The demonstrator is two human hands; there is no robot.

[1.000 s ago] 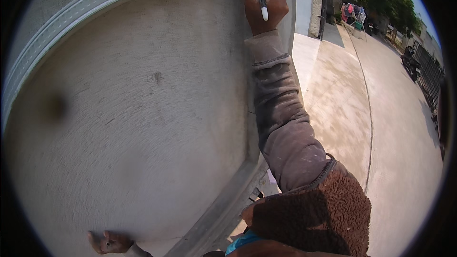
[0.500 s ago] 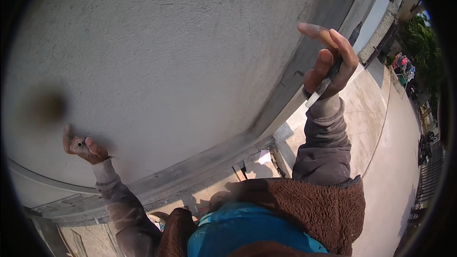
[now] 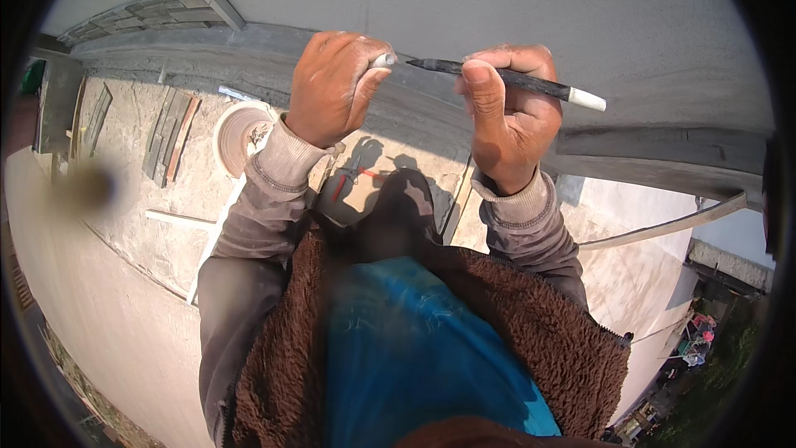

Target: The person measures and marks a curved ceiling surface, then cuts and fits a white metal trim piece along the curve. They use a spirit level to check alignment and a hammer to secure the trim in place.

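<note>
In front of the grey wall, both hands are raised close together. My right hand pinches a black marker between thumb and fingers. Its dark pointed tip faces left and its white end sticks out to the right. My left hand is closed, the thumb and forefinger around a small whitish cap. The cap's end points at the marker's tip, with a narrow gap between the two. Most of the cap is hidden inside the fingers.
Below on the left stands a round pale bucket with bits inside. Long narrow slats lie farther left. A red-handled tool rests on the ground between my arms. A wall ledge juts out at right.
My left hand has come off the wall and in toward the middle. My right hand has moved left and turned, so the marker now lies nearly level with its tip toward the cap.
</note>
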